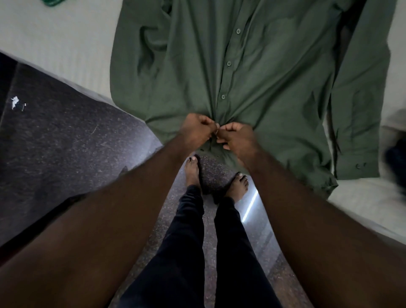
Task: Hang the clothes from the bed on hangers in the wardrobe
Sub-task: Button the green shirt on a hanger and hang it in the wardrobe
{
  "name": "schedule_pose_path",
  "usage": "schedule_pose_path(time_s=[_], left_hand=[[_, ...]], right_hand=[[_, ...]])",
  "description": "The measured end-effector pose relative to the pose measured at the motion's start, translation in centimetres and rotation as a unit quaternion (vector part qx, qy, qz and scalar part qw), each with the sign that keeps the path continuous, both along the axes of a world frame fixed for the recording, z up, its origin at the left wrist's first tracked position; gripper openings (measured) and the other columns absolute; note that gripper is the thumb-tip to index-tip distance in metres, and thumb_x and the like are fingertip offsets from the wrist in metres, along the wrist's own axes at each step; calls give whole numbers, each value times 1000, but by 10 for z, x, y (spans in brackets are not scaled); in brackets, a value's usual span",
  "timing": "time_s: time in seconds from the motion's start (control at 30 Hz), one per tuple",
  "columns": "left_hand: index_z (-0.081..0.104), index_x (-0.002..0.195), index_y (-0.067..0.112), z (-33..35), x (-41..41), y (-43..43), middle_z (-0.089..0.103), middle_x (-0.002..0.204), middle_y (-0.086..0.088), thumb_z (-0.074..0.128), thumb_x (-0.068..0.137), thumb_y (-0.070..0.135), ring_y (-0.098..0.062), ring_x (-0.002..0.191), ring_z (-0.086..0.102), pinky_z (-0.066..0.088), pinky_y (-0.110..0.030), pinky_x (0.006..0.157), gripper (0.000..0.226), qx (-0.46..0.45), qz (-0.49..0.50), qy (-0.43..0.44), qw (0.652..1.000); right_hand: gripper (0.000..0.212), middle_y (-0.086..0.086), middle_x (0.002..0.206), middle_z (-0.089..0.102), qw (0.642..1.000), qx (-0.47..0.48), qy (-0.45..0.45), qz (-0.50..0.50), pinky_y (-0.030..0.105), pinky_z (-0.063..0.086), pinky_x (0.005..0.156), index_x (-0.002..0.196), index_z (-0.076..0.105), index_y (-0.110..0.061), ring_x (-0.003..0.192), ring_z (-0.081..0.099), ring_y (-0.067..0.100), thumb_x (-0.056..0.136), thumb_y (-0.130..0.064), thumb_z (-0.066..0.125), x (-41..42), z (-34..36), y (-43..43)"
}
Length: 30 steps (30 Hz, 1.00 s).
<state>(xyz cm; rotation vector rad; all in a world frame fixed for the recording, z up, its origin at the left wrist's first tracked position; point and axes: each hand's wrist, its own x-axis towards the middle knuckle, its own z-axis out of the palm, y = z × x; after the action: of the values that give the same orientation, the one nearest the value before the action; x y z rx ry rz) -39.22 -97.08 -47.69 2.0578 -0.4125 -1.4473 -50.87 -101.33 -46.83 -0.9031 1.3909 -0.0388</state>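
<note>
Head view: we see a green shirt (263,66) spread front up on the bed (66,44). Its top end runs out of frame away from us, and its hem is at the near bed edge, hanging slightly over it. The placket runs down the middle with three buttons (229,63) showing, which look fastened.

The left hand (198,129) and right hand (236,137) are both at the placket near the hem, knuckles up and fingers curled. Each pinches shirt fabric, and their fingertips meet or nearly meet. Creases fan out across the shirt from that pinch. We can't tell if a button sits between the fingers, as that spot is hidden.

A long sleeve (356,110) lies straight along the right side of the frame beside the shirt body, with its cuff (360,166) near the bed edge. The fabric on the left side of the shirt is bunched and folded.

Below the bed edge is a dark speckled floor (66,143). The person's bare feet (193,173) stand on it just beside the bed, under the hands, and dark trousers (186,241) cover the legs.

A small white scrap (15,102) lies on the floor at far left. A green item (51,2) on the bed is cut off at the top left corner. There is a dark blurred thing (396,162) at the right edge, and we can't tell what it is.
</note>
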Motion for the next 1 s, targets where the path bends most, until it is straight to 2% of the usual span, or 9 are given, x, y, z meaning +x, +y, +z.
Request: schedule_pose_path(time_s=[0.1, 0.23, 0.43, 0.53, 0.63, 0.7, 0.77, 0.87, 1.0], left_hand=[[56, 65, 14, -5, 0, 0, 57, 64, -9, 65, 90, 7, -20, 59, 53, 53, -34, 68, 28, -3, -1, -23, 1000], [50, 69, 17, -7, -2, 5, 51, 65, -3, 59, 94, 5, -11, 57, 49, 50, -19, 54, 29, -20, 12, -11, 1000], [49, 70, 22, -7, -4, 2, 50, 65, -2, 61, 93, 12, -17, 65, 45, 44, -36, 65, 28, -85, -67, -67, 992], [48, 71, 22, 7, 4, -22, 49, 62, 4, 58, 95, 16, -17, 63, 49, 49, -36, 64, 26, -129, -85, -113, 982], [46, 75, 21, 20, 15, -54, 51, 67, 0, 53, 97, 10, -17, 60, 51, 52, -31, 55, 26, -160, -12, -126, 979], [51, 90, 15, 22, 20, -65, 54, 75, -3, 48, 97, 2, -13, 65, 53, 53, -25, 56, 15, -161, -12, -100, 982], [53, 115, 6, 20, 23, -65, 61, 90, -8, 48, 97, 1, -16, 77, 57, 55, -29, 71, 19, -144, -45, -81, 985], [52, 124, 4, 13, 19, -46, 64, 96, -7, 53, 95, 3, -20, 86, 61, 53, -38, 84, 30, -124, -32, -78, 989], [59, 114, 9, -2, -2, 1, 64, 93, -6, 65, 87, 10, -29, 92, 64, 51, -38, 89, 27, -43, -78, -123, 988]], right_hand=[[26, 0, 60, 58, 1000, -4, -12, -1, 10, 38, 44, 70, 55, -14, 41, 51, -6, 92, -2, 63, 0, 2, 2], [22, -8, 62, 61, 999, 37, -12, 12, 20, 41, 60, 75, 54, -19, 60, 55, 2, 95, -11, 61, 0, 4, -3], [18, -6, 72, 58, 987, 147, -68, 17, 26, 43, 71, 81, 54, -21, 67, 56, 7, 97, -13, 55, -15, 13, -29], [18, -6, 67, 57, 992, 76, -90, -44, 21, 42, 57, 82, 55, -19, 56, 53, 5, 98, -11, 52, -8, 23, -42], [17, -1, 67, 56, 986, -65, -70, -137, 19, 37, 44, 83, 54, -18, 47, 50, 6, 98, -9, 52, 10, 34, -52], [16, 1, 64, 56, 982, -139, -36, -126, 18, 33, 38, 82, 53, -17, 41, 47, 6, 97, -11, 55, 18, 40, -53], [16, 2, 63, 59, 985, -164, -5, -61, 19, 35, 37, 79, 55, -18, 41, 50, 9, 95, -14, 58, 21, 37, -44], [8, 9, 77, 70, 977, -186, 76, 67, 31, 52, 59, 79, 61, -17, 66, 65, 22, 87, -19, 64, 12, 16, -18], [16, 9, 89, 69, 965, -194, 149, 97, 38, 51, 83, 96, 63, -11, 89, 65, 27, 85, -19, 70, -9, -4, 8]])
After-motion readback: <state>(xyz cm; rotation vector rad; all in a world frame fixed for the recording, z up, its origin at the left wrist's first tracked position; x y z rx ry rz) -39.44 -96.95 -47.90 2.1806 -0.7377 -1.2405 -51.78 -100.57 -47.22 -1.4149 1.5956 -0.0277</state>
